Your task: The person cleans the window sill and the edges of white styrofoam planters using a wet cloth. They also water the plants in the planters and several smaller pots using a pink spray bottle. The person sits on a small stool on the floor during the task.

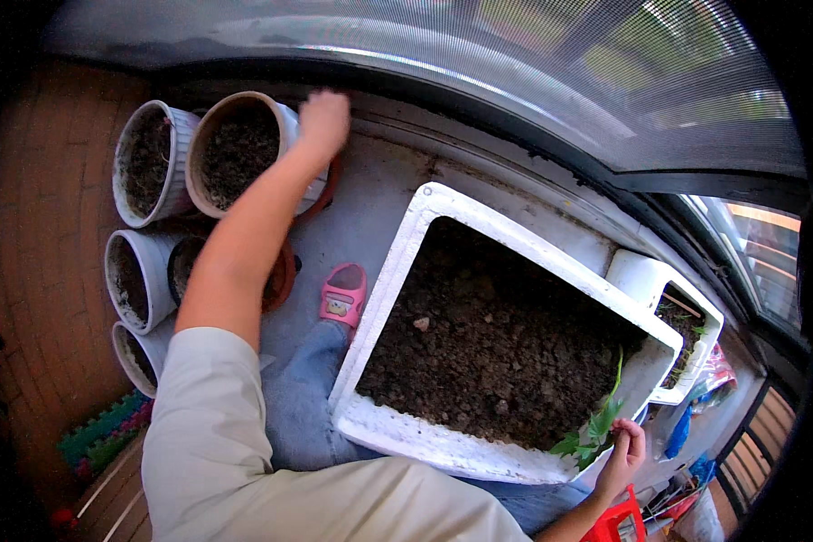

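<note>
My left hand (326, 119) is stretched far forward beside the rim of a large white pot (296, 135) filled with soil. Motion blurs its fingers, so I cannot tell what they hold. Nearer to me, at the right corner of a white foam box (370, 361), my right hand (625, 453) has its fingers curled together on a leafy green plant (599, 428). The plant's thin stem points away from me, over the inner wall of the box. Dark, crumbly soil (479, 334) with a few pale lumps fills most of the box.
Several white pots (128, 280) stand at the left, with terracotta rims (283, 278) beside them. A smaller white planter (706, 334) sits past the box at the right. Ahead runs a mesh screen (406, 54). My foot in a pink sandal (343, 294) is left of the box.
</note>
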`<state>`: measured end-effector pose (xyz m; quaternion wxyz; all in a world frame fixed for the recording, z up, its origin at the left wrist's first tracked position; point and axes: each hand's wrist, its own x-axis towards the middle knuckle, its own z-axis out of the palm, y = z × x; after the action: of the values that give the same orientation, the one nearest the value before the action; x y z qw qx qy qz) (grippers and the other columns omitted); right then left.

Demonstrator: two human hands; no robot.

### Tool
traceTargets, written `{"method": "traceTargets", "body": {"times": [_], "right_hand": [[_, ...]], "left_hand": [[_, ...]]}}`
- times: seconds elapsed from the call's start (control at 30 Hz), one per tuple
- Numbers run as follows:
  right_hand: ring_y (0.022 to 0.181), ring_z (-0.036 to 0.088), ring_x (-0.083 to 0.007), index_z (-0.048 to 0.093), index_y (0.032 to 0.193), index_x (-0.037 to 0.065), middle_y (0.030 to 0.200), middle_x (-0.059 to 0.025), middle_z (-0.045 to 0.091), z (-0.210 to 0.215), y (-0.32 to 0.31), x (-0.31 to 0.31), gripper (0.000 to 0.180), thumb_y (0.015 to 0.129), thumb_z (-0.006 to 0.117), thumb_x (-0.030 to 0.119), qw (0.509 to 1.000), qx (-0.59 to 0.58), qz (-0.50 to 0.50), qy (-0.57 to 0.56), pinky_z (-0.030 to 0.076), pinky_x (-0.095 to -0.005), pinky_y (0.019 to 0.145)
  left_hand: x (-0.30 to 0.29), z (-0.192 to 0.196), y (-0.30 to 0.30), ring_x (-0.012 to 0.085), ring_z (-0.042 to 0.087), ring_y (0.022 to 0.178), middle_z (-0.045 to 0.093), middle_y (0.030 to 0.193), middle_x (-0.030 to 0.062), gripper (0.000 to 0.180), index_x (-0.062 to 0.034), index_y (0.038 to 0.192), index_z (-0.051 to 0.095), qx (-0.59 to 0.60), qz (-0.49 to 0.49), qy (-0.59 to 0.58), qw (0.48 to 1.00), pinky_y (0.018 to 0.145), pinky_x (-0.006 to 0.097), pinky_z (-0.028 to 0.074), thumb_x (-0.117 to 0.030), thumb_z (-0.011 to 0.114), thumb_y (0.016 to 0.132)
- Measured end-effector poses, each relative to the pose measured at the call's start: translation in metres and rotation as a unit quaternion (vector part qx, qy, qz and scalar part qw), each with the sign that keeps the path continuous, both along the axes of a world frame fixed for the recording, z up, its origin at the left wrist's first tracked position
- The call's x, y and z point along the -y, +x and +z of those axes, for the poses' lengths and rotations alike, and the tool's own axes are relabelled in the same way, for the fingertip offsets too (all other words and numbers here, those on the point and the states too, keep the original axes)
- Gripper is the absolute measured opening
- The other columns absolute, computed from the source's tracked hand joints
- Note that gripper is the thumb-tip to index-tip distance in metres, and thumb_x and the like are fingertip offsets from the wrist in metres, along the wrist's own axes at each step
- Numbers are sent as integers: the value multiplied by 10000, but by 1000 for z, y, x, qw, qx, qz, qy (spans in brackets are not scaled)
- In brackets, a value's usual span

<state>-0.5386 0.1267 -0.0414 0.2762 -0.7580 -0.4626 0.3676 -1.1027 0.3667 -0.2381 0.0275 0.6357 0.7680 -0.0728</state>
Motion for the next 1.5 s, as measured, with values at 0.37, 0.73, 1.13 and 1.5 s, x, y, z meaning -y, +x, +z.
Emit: {"method": "traceTargets", "body": {"times": [0.37,0.73,1.13,1.5], "right_hand": [[800,535,-132,565,876,-17,874,-69,577,-3,-2,-3,105,871,475,37,1000,-17,-9,-20,428,-242,737],[810,535,-105,567,926,3,889,-44,580,-4,8,2,124,883,469,66,999,-19,13,-22,420,-213,748],[824,529,-116,583,891,-18,889,-53,581,-7,12,2,105,861,503,43,999,16,-1,-32,412,-223,756],[834,532,-123,575,894,-28,891,-55,575,-7,9,2,112,865,492,41,1000,10,7,-15,422,-237,762]], "left_hand": [[-35,44,-40,306,588,861,610,891,167,221,-35,869,626,-31,-60,-231,971,729,372,477,-126,640,668],[49,71,44,169,554,816,523,920,94,256,-43,992,437,806,248,122,523,756,281,466,11,527,758],[0,26,36,146,511,878,497,984,66,392,-24,1041,466,541,146,470,682,779,256,427,-78,674,714],[-18,22,48,139,567,708,556,881,79,226,26,937,504,591,293,518,545,589,244,517,-62,637,777]]}}
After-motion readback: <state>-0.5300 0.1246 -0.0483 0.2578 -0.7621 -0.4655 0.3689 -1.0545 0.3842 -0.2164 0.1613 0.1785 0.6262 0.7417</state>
